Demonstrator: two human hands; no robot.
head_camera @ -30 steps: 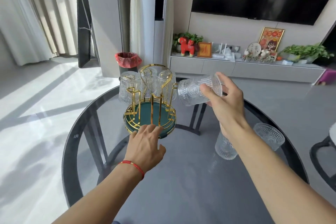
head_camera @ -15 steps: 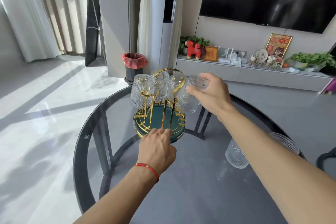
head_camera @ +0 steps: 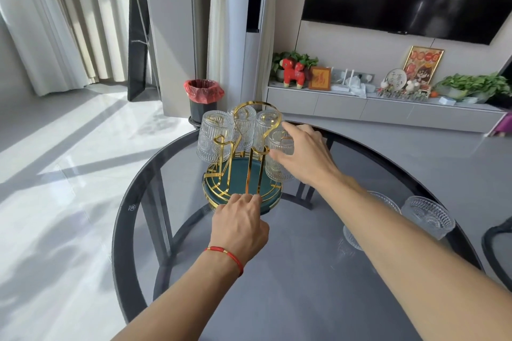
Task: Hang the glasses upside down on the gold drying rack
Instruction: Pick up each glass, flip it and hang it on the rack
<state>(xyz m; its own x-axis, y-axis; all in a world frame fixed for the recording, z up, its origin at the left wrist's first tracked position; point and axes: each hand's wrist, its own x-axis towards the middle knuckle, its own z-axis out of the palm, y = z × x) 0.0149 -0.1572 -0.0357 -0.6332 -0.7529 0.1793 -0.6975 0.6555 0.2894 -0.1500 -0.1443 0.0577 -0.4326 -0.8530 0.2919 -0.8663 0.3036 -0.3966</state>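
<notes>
I brace the rack (head_camera: 243,174) near the far rim of the glass table (head_camera: 277,299), my left hand (head_camera: 239,223) curled loosely against its near edge, gripping nothing; my right hand (head_camera: 302,155) closes around the fourth glass (head_camera: 279,158), upside down on the rack's right prong; I'd let go only once it hangs settled; two glasses (head_camera: 428,216) wait well right of the rack

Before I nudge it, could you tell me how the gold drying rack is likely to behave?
The gold drying rack probably tips easily: four glasses hang high on thin wire arms. The left hand braces its base, suggesting it slides on the smooth glass table.
</notes>
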